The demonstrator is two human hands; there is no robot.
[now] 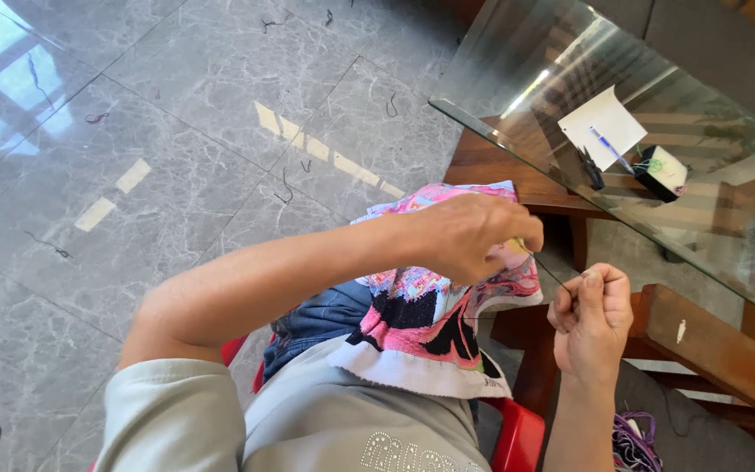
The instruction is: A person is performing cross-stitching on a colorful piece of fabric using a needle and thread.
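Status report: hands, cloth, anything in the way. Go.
Left hand pinching at the cloth. Right hand pinching dark thread, pulled taut. Cloth on lap. Nothing between hands.

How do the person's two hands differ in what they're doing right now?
The left hand lies on the pink patterned fabric in the lap, fingers curled down onto it; the right hand is held off the cloth, beside it. The left hand shows its back; the right hand is raised in a loose fist, pinching a thin dark thread. Both are bare, and the thread runs between them.
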